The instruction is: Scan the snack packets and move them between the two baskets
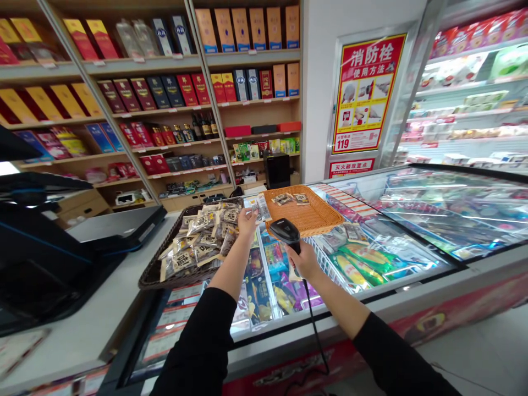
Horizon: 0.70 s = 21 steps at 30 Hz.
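Observation:
My right hand (303, 260) is wrapped round the handle of a black barcode scanner (285, 230), its head tilted up and to the left. A cord hangs down from the handle. My left hand (247, 221) pinches a small snack packet (263, 209) with a pale printed side showing. Left of that hand, a dark brown wicker basket (153, 270) holds a heap of similar packets (202, 234). Just beyond the scanner lies an orange woven basket (319, 215) with a few packets (291, 198) at its far end.
Both baskets rest on the glass top of a chest freezer (412, 280) filled with packaged food. A black checkout machine (45, 247) stands on the white counter (97, 308) at left. Shelves of boxed goods (160, 91) line the back, beside a red fire-hydrant sign (368, 93).

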Motion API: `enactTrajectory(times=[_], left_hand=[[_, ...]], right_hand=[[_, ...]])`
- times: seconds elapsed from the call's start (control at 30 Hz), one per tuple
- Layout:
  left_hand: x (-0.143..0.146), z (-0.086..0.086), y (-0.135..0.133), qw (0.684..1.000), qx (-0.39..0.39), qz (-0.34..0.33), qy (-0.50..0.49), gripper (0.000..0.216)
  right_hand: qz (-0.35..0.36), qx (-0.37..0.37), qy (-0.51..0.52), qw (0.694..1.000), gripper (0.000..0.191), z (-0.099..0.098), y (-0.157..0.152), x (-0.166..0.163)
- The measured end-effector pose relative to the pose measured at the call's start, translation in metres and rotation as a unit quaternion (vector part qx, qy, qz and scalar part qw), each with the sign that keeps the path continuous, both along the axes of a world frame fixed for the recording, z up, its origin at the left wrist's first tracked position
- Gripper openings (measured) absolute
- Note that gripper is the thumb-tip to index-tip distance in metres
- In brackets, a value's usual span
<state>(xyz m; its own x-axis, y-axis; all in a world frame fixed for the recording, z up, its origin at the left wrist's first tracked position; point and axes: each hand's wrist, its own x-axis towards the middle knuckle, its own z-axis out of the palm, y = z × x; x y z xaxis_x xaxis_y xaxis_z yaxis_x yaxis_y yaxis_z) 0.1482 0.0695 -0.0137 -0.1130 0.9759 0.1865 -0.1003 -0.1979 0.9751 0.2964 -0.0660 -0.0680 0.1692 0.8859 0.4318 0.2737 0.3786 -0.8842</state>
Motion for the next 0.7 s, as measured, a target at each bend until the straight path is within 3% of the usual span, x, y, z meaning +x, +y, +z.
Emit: enactTrajectory(times=[0.33,0.43,0.5,0.6,0.7], left_hand=[[-0.001,-0.002,0.003,1.000,0.006,-0.011,-0.017,0.025],[-0.001,-0.004,0.005,1.000,0.007,0.004,0.028,0.021],[-0.002,-0.003,0.003,0.994,0.031,0.049,0.096,0.019],[-0.006,0.008,-0.009,0.954,0.114,0.127,0.245,0.025],[-0.020,0.028,-0.031,0.886,0.188,0.166,0.389,0.034]], right_hand=[[0.002,0.006,-0.021,1.000,0.030,-0.003,0.002,0.000],[0.000,-0.002,-0.004,1.000,0.030,-0.005,0.003,-0.001],[-0.001,-0.007,0.012,1.000,0.032,-0.007,0.003,-0.001],[0.004,-0.018,0.042,0.999,0.033,-0.012,0.005,0.001],[0.002,-0.030,0.072,0.997,0.036,-0.016,0.009,0.003]])
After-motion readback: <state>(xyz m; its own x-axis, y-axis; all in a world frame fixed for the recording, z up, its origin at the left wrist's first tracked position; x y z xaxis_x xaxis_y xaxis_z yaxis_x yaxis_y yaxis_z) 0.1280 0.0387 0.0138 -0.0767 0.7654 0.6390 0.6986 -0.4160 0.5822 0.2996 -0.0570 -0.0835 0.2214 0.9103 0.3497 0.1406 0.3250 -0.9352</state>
